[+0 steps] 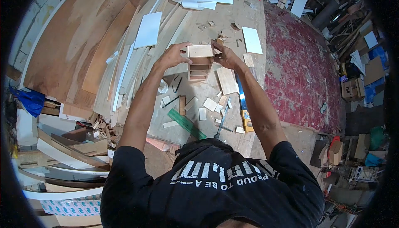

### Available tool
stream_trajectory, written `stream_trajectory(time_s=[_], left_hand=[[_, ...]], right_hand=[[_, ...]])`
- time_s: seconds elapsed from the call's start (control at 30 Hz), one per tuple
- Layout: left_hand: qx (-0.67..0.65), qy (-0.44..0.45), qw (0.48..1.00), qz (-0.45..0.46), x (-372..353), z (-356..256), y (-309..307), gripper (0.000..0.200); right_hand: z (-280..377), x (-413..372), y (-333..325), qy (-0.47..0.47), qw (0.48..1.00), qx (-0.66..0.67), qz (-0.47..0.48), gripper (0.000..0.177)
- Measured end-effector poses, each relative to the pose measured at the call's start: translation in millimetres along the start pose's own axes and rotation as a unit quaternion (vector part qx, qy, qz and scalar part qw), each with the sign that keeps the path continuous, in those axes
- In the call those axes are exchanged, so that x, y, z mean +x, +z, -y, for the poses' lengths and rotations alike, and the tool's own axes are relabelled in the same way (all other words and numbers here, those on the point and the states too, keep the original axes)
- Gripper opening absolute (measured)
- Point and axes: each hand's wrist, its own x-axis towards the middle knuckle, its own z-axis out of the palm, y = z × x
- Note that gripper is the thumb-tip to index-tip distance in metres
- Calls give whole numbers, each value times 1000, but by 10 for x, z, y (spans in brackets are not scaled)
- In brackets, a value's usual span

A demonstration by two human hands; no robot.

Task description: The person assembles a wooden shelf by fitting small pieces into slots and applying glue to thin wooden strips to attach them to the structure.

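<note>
A small wooden box with open compartments [200, 52], like a tiny shelf unit, stands on the plywood worktable, its open front facing me. My left hand [173, 56] grips its left side, thumb and fingers at the upper edge. On the opposite side, my right hand [227, 57] holds the upper right edge, with some fingertips hidden behind the box. A flat wooden board [227, 81] lies just right of the box. Below it are several small wood blocks [210, 104], a brown wood piece [182, 105] and a green strip [186, 124].
A saw with a yellow handle [247, 120] lies at the right table edge. Long wood strips [137, 68] and a white panel [148, 30] cover the left side. White sheets [203, 1] lie at the far end. Red flooring [301, 70] is on the right.
</note>
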Motion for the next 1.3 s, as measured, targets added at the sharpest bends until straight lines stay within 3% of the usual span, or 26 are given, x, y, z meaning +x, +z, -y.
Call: stream_trajectory(time_s=[0.13,0.27,0.33,0.37,0.43,0.63,0.77,0.87,0.93,1.07,1.27,1.3], left_hand=[[14,17,1000,3,20,110,41,94],[-46,57,997,-5,3,316,178,96],[-66,52,996,8,3,322,193,95],[-81,41,996,7,5,331,197,92],[-98,25,995,6,-28,351,232,89],[-46,20,999,0,-28,265,205,83],[-124,32,992,0,5,161,90,74],[-184,38,982,19,-71,-286,-104,67],[-289,-26,957,12,-59,-432,-130,66],[-392,-27,919,14,-23,-603,-68,60],[-427,-4,904,-17,-143,-883,158,54],[-426,-4,905,-15,-149,-905,193,54]], right_hand=[[84,8,-36,49,998,27,18,65],[-31,23,-32,18,998,53,25,66],[-19,-2,0,56,989,135,19,65],[-19,4,-9,58,989,135,20,65],[-3,28,-13,-21,999,20,22,64],[13,30,-86,25,993,105,51,65],[421,9,-402,15,998,33,45,71],[927,-67,-648,63,994,87,-4,74],[1076,-67,-777,49,995,86,12,76],[1336,-184,-873,86,988,107,-64,81],[1475,-426,-889,135,973,134,-127,84],[1456,-459,-889,138,971,132,-141,77]])
